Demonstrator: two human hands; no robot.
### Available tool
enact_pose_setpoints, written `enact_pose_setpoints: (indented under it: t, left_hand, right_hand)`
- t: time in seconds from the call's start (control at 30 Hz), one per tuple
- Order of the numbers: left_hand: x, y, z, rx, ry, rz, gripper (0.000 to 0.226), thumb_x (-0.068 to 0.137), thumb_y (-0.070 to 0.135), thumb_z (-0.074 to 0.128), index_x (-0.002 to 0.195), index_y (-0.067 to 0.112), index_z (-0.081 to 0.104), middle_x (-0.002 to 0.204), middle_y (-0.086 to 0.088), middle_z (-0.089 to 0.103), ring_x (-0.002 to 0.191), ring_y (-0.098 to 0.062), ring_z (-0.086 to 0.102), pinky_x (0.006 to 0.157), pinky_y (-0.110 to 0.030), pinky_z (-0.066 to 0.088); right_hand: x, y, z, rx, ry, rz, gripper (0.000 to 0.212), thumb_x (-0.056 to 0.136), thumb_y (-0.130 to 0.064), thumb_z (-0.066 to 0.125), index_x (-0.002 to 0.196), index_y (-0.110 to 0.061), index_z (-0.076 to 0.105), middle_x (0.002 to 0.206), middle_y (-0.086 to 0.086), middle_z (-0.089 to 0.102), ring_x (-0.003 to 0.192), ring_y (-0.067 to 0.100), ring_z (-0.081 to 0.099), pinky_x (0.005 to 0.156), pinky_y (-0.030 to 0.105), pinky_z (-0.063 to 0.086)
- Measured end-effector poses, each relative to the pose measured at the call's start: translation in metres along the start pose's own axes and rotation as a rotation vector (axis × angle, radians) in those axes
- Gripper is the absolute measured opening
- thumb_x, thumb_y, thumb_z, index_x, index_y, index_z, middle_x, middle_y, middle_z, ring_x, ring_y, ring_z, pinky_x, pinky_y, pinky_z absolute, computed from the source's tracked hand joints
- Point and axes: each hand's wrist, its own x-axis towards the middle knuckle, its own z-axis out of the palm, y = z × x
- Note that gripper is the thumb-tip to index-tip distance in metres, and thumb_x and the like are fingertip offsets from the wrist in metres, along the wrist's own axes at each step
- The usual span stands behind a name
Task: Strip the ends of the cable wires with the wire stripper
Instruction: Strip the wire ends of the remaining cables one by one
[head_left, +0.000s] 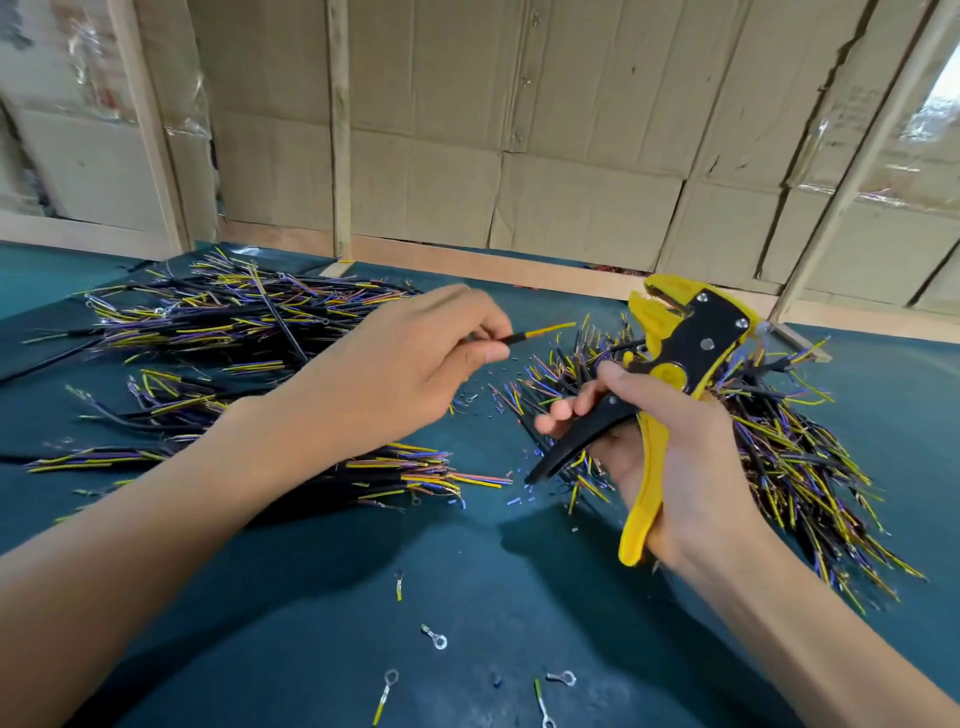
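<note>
The left hand (410, 358) is pinching a black cable (524, 336) by its sheath, its yellow and orange wires pointing right toward the wire stripper (670, 374). The right hand (670, 457) is gripping the stripper's handles, jaws apart, raised toward the tabletop's (322, 597) far edge. Cable heaps (218, 322) are lying left and right; the near edge is carrying only scattered ring terminals (435, 637).

At centre frame the left hand (410, 358) pinched a black cable (540, 332) whose yellow wire ends pointed right toward the wire stripper (670, 358). The right hand (670, 457) gripped the stripper's black and yellow handles, its head tilted to the upper right. Heaps of cables (218, 322) lay at left and right on the teal table (311, 597), with ring terminals (435, 638) scattered at the bottom.
</note>
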Motion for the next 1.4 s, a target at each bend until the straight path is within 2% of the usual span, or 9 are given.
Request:
enact_pose_setpoints:
  t: [0.1, 0.23, 0.4, 0.47, 0.53, 0.63, 0.8, 1.13, 1.4]
  left_hand:
    - [-0.002, 0.002, 0.001, 0.017, 0.057, 0.071, 0.015, 0.099, 0.018, 0.056, 0.105, 0.009, 0.066, 0.086, 0.012, 0.052, 0.076, 0.001, 0.048, 0.074, -0.017, 0.038]
    - [-0.003, 0.007, 0.001, -0.061, 0.011, 0.068, 0.021, 0.099, 0.018, 0.056, 0.112, 0.010, 0.070, 0.085, 0.007, 0.064, 0.077, -0.010, 0.059, 0.074, -0.024, 0.047]
    - [-0.007, 0.019, 0.009, -0.423, -0.145, -0.217, 0.014, 0.100, 0.018, 0.059, 0.096, 0.020, 0.072, 0.064, 0.018, 0.063, 0.051, -0.004, 0.048, 0.050, -0.018, 0.037]
    - [-0.008, 0.020, 0.010, -0.575, -0.279, -0.350, 0.011, 0.098, 0.022, 0.062, 0.094, 0.017, 0.071, 0.065, 0.014, 0.065, 0.048, -0.005, 0.052, 0.045, -0.024, 0.044]
    - [-0.008, 0.015, 0.008, -0.501, -0.414, -0.372, 0.015, 0.093, 0.031, 0.066, 0.099, 0.020, 0.075, 0.078, 0.003, 0.070, 0.062, -0.014, 0.064, 0.060, -0.039, 0.055]
    - [-0.010, 0.008, 0.002, -0.320, -0.492, -0.309, 0.013, 0.089, 0.037, 0.070, 0.092, 0.027, 0.077, 0.087, 0.011, 0.068, 0.080, -0.005, 0.066, 0.080, -0.025, 0.051]
    - [-0.011, 0.013, 0.001, -0.609, -0.594, -0.414, 0.014, 0.089, 0.030, 0.071, 0.089, 0.017, 0.075, 0.075, 0.000, 0.070, 0.062, -0.009, 0.059, 0.062, -0.016, 0.047]
    - [-0.012, 0.021, 0.013, -1.327, -0.251, -0.669, 0.025, 0.085, 0.014, 0.066, 0.108, 0.005, 0.072, 0.081, -0.007, 0.062, 0.065, -0.017, 0.059, 0.061, -0.029, 0.053]
    - [-0.010, 0.024, 0.016, -1.323, -0.036, -0.649, 0.037, 0.081, 0.012, 0.070, 0.118, 0.005, 0.066, 0.081, -0.010, 0.067, 0.075, -0.025, 0.063, 0.071, -0.033, 0.057]
  right_hand:
    - [-0.001, 0.002, -0.001, -0.131, 0.019, -0.088, 0.012, 0.080, -0.005, 0.073, 0.085, 0.004, 0.066, 0.084, 0.025, 0.064, 0.072, 0.036, 0.065, 0.062, 0.042, 0.057]
    - [-0.001, 0.002, -0.001, -0.144, -0.005, -0.155, 0.006, 0.075, -0.006, 0.075, 0.082, -0.005, 0.076, 0.094, 0.026, 0.070, 0.076, 0.033, 0.068, 0.062, 0.039, 0.056]
    - [0.002, 0.002, -0.004, -0.144, 0.040, -0.191, 0.009, 0.083, 0.006, 0.070, 0.090, 0.004, 0.064, 0.079, 0.019, 0.066, 0.071, 0.031, 0.068, 0.063, 0.039, 0.057]
    - [0.003, 0.001, -0.004, -0.155, 0.076, -0.202, 0.010, 0.087, 0.010, 0.067, 0.087, 0.001, 0.062, 0.074, 0.015, 0.066, 0.069, 0.029, 0.067, 0.065, 0.040, 0.058]
    - [0.007, -0.003, -0.006, -0.114, 0.125, -0.225, 0.016, 0.088, 0.011, 0.066, 0.083, -0.003, 0.061, 0.071, 0.009, 0.065, 0.070, 0.028, 0.067, 0.067, 0.040, 0.057]
    - [0.010, -0.012, -0.009, -0.051, 0.154, -0.274, 0.020, 0.089, 0.011, 0.065, 0.082, -0.006, 0.058, 0.070, 0.006, 0.061, 0.071, 0.028, 0.063, 0.069, 0.039, 0.055]
    - [0.009, -0.013, -0.011, -0.023, 0.144, -0.287, 0.018, 0.090, 0.010, 0.066, 0.086, -0.006, 0.057, 0.075, 0.009, 0.058, 0.072, 0.030, 0.063, 0.067, 0.039, 0.054]
    - [0.002, -0.004, -0.005, -0.174, 0.044, -0.167, 0.010, 0.081, 0.001, 0.073, 0.085, -0.002, 0.064, 0.078, 0.020, 0.065, 0.069, 0.032, 0.067, 0.064, 0.041, 0.057]
    - [-0.006, 0.012, 0.000, -0.295, -0.138, -0.055, 0.015, 0.071, -0.004, 0.081, 0.075, -0.014, 0.071, 0.072, 0.016, 0.066, 0.071, 0.039, 0.069, 0.064, 0.040, 0.056]
